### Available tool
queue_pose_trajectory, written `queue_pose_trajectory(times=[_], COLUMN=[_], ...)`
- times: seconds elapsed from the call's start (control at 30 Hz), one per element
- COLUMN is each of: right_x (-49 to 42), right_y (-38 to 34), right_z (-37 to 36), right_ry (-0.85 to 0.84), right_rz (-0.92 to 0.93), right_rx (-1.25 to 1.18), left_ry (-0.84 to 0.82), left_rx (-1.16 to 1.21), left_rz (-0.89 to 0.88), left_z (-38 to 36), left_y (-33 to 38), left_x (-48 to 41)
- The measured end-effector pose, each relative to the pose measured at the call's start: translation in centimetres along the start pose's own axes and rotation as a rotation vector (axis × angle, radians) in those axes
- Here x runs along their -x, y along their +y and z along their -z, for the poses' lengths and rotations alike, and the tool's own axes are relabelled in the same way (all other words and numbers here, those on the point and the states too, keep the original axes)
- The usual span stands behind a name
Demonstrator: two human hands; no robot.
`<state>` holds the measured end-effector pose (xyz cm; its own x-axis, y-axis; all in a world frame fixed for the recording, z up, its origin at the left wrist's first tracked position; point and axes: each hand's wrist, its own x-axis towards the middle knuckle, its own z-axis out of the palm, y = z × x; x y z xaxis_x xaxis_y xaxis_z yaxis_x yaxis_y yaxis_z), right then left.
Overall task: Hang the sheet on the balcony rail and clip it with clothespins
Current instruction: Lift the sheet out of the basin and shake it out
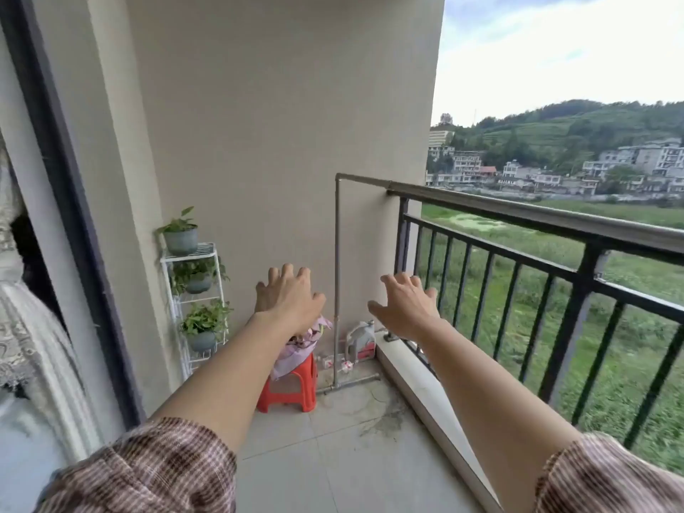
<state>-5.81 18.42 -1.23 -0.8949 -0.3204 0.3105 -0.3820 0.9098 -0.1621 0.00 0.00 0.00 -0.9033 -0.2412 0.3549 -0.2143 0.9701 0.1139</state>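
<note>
A bunched pink sheet [296, 351] lies on a red plastic stool [292, 388] at the far end of the balcony. My left hand [287, 296] is stretched out in front of it, fingers spread, holding nothing. My right hand [405, 301] reaches forward beside it, also spread and empty. The balcony rail [536, 216], a metal top bar over black bars, runs along the right side. A thin metal pipe frame [337, 275] stands against the end wall. I see no clothespins.
A white wire plant stand [196, 301] with three potted plants stands at the left of the end wall. A white jug [361, 342] and small bottles sit on the floor by the pipe. A dark sliding door frame [63, 201] and a curtain lie on my left.
</note>
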Motion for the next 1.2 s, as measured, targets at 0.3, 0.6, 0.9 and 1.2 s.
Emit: queue_pose_trajectory(times=[0.3, 0.6, 0.9, 1.2], right_x=[-19.4, -39.6, -55.7, -68.1], right_y=[-3.1, -2.4, -2.8, -4.2], right_z=[-9.1, -24.7, -39.1, -55.8], right_ry=[0.027, -0.169, -0.432, -0.640], right_rz=[-0.024, 0.015, -0.071, -0.199], right_rx=[-0.041, -0.105, -0.173, -0.208], left_ry=[-0.037, -0.131, -0.319, -0.569], left_rx=[0.032, 0.113, 0.136, 0.148], left_rz=[0.012, 0.105, 0.227, 0.228], left_z=[-9.3, -24.3, -39.0, -54.3], left_y=[-6.0, -12.2, -19.7, -28.0], left_x=[-18.1, -36.3, -50.0, -62.2])
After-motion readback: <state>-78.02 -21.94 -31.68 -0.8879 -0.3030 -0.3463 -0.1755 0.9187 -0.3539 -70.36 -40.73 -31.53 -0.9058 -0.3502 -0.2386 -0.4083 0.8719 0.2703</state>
